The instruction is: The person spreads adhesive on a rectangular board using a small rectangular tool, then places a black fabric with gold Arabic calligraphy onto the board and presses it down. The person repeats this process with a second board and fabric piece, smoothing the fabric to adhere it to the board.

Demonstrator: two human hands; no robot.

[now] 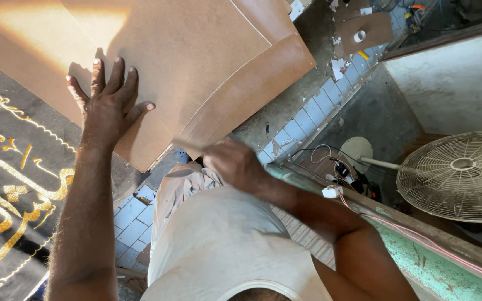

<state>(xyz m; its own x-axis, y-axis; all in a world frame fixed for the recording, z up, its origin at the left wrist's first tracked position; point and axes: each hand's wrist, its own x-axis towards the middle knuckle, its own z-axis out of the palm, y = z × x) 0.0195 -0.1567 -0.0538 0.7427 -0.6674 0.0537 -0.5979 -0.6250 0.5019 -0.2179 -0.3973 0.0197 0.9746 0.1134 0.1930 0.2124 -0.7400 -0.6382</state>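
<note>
A large brown fibreboard sheet with a curved cut edge fills the upper left of the head view. My left hand lies flat on its lower part with the fingers spread, pressing on it. My right hand is at the sheet's lower corner, blurred; it seems to grip the edge there, but the fingers are hard to make out. A second board layer shows under the curved edge.
A black cloth with gold ornament lies at the left. A standing fan is at the right beside a green ledge with cables. Blue floor tiles and board offcuts lie beyond.
</note>
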